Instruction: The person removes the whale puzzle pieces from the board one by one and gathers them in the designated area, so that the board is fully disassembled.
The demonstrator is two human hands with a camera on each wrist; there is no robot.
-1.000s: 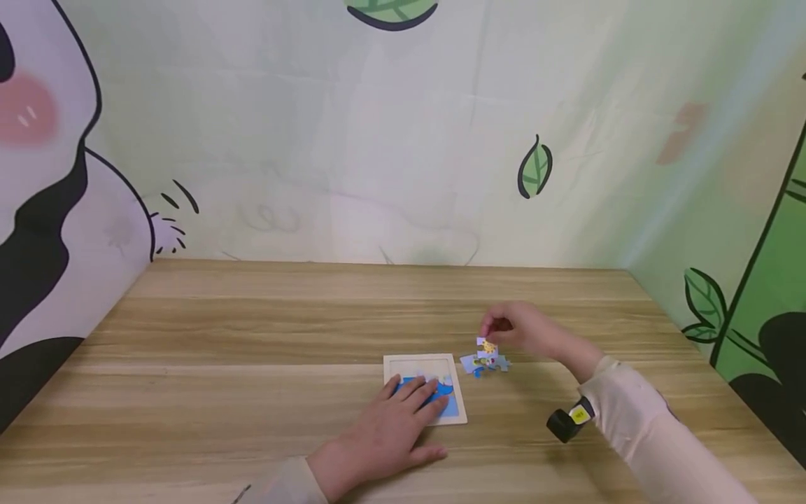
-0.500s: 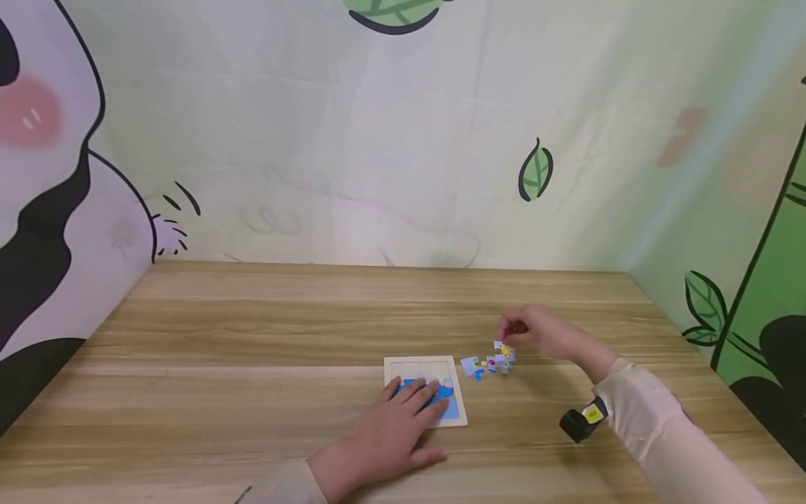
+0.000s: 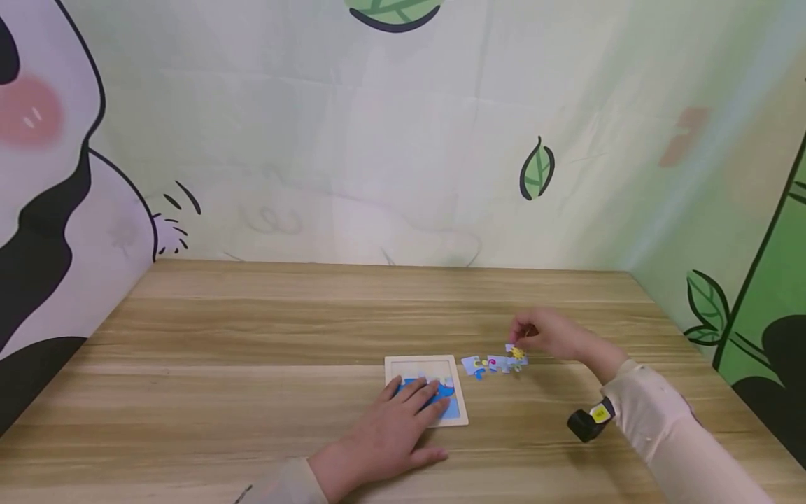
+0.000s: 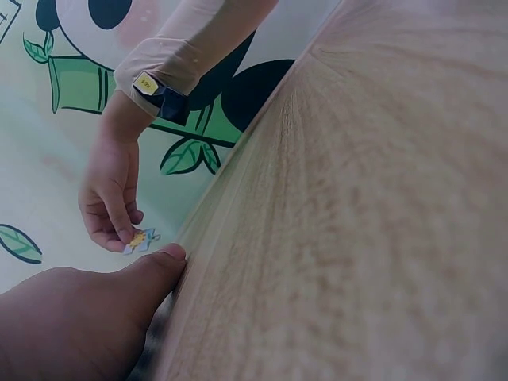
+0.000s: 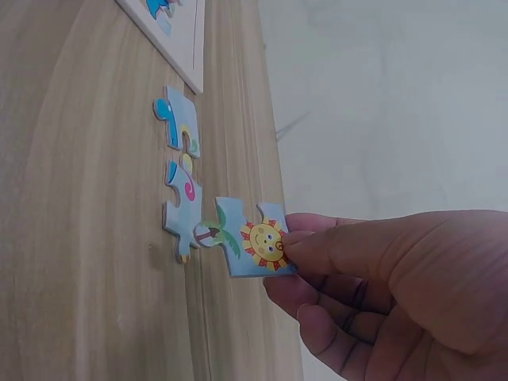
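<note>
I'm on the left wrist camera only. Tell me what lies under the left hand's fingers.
Observer: The head view shows them spread over a framed puzzle tray, so the left hand is partly covering it.
Operator: I see the right hand pinching a sun piece. Tell me what else is printed on it.
Observer: The right wrist view shows a palm tree beside the sun.
Operator: Report any other loose pieces.
Observer: Two more show on the table, near the tray: a blue-knobbed piece and a pink-swirl piece.
</note>
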